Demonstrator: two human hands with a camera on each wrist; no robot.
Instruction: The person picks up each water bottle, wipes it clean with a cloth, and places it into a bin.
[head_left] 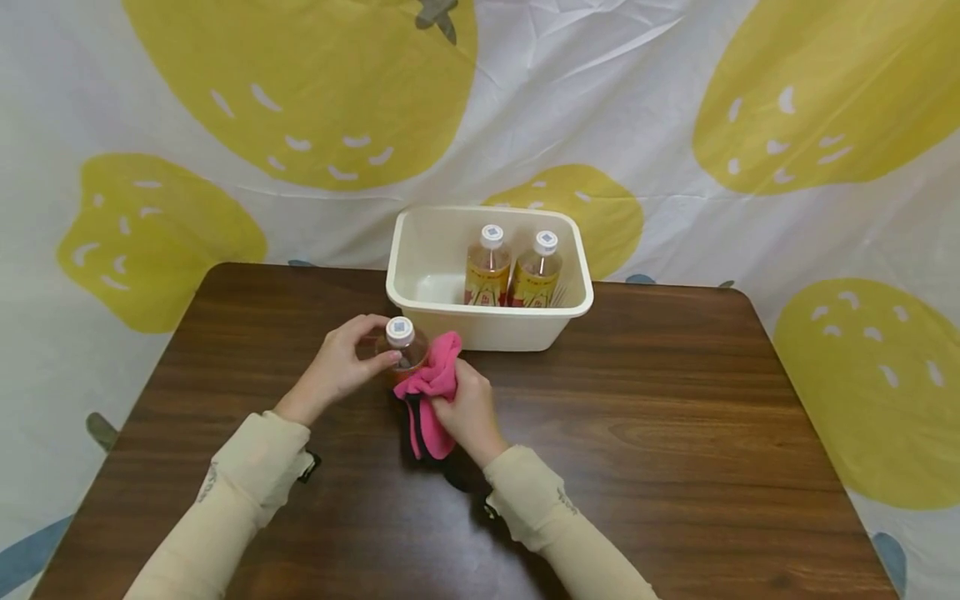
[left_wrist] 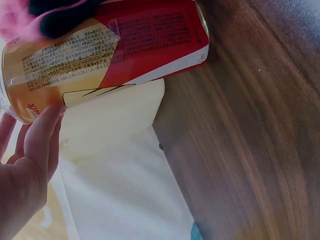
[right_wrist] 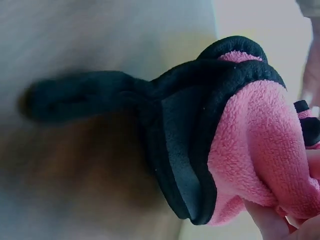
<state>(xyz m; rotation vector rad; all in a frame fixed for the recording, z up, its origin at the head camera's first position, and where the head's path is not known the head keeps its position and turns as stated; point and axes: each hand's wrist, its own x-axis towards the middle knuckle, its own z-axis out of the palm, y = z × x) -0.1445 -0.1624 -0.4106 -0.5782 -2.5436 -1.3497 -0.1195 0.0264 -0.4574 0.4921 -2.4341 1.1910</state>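
In the head view my left hand (head_left: 341,362) grips a bottle (head_left: 405,354) with a white cap by its upper part, in front of the tub. The left wrist view shows the bottle's red and yellow label (left_wrist: 115,55) with small print. My right hand (head_left: 471,408) holds a bunched pink cloth (head_left: 435,375) with black trim against the bottle's right side. In the right wrist view the cloth's black edging and a black loop (right_wrist: 85,95) hang away from the fingers (right_wrist: 270,220).
Behind the hands a cream tub (head_left: 480,333) stands near the table's back edge. Two similar capped bottles, a left one (head_left: 487,267) and a right one (head_left: 536,275), stand upright in its right part. The dark wooden table (head_left: 660,433) meets a fruit-printed cloth backdrop (head_left: 315,83).
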